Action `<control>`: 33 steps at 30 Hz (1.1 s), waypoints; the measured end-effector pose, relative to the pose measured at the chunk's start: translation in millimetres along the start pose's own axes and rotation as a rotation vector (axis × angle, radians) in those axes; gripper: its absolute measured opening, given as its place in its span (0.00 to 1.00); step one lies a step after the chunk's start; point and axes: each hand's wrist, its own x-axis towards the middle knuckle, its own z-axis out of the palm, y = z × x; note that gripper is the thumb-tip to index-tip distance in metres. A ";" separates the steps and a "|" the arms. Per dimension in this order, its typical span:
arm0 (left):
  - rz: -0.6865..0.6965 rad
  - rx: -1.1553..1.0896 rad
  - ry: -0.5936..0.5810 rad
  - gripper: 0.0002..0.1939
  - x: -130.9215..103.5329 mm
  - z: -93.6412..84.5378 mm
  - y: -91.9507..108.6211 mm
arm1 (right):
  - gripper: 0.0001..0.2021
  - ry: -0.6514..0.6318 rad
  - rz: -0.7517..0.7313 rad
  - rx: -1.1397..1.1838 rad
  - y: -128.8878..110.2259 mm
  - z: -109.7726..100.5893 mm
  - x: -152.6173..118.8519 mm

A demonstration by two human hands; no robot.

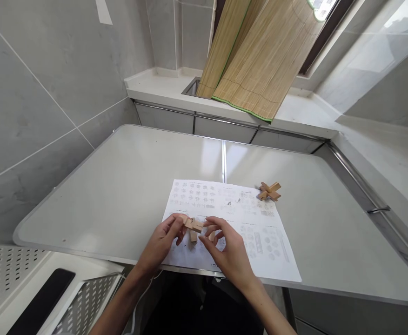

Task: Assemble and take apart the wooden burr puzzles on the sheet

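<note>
Above the front part of a printed instruction sheet (273, 251), my left hand (162, 239) pinches several notched wooden puzzle pieces (194, 224) fitted together. My right hand (229, 246) hovers just right of them, its thumb and fingers curved with a gap between them. Directly beneath the held pieces, another wooden puzzle piece (193, 236) lies on the paper. Part of a wooden piece (212, 235) shows behind my right fingers; whether they touch it is unclear. An assembled wooden cross-shaped puzzle (269, 191) rests at the sheet's far right corner.
A light folding table (113, 186) with a metal centre seam supports everything. At the lower left, a black phone (43, 300) lies on a white perforated surface (4, 265). Behind the table is a white counter (162, 88) with a bamboo mat (259, 60) hanging over it.
</note>
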 end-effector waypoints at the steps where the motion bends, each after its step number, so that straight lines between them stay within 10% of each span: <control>1: 0.002 -0.063 0.053 0.24 0.2 -2.1 -1.5 | 0.14 -0.024 -0.002 -0.047 1.4 4.4 -0.7; 15: -0.202 -0.630 0.220 0.17 2.7 -15.0 -9.9 | 0.08 -0.256 0.035 -0.624 1.5 38.8 4.4; 33: -0.233 -0.509 -0.214 0.16 3.4 1.5 1.0 | 0.21 -0.100 0.533 0.419 -20.1 -34.0 2.4</control>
